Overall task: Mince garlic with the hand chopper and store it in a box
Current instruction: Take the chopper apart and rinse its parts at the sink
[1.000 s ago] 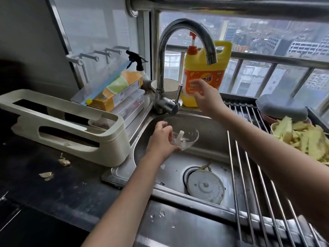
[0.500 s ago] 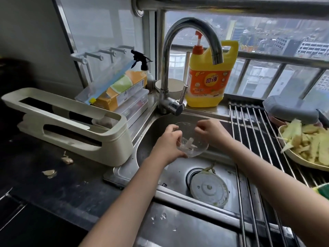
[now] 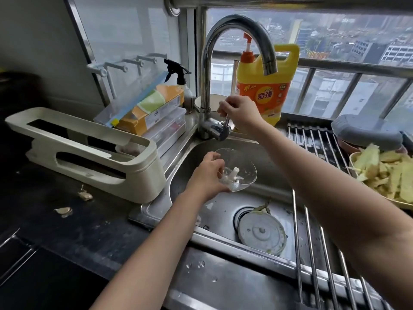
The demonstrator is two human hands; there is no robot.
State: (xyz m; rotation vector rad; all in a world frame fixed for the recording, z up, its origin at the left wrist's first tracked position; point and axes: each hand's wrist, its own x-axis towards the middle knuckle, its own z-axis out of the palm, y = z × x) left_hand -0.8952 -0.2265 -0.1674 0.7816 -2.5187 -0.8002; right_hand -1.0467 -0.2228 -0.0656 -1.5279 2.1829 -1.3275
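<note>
My left hand (image 3: 206,175) grips the clear chopper bowl (image 3: 242,166) by its near rim and holds it tilted over the sink (image 3: 263,193), under the tap. A white spindle (image 3: 234,173) stands in the bowl's middle, and bits of garlic cling to the inside. My right hand (image 3: 240,111) grips the thin tap lever (image 3: 226,123) at the base of the curved steel tap (image 3: 237,25). No water is running from the spout. Two garlic scraps (image 3: 85,194) lie on the dark counter to the left.
A yellow detergent bottle (image 3: 268,90) stands behind the tap. A cream plastic rack (image 3: 89,153) and stacked boxes (image 3: 156,117) sit at the left. A roll-up drying rack (image 3: 312,220) spans the sink's right side, holding a dish of yellow peels (image 3: 388,175). A round strainer lid (image 3: 261,232) covers the drain.
My right hand left the bowl's rim and rose to take hold of the tap lever. The left hand kept the bowl over the sink.
</note>
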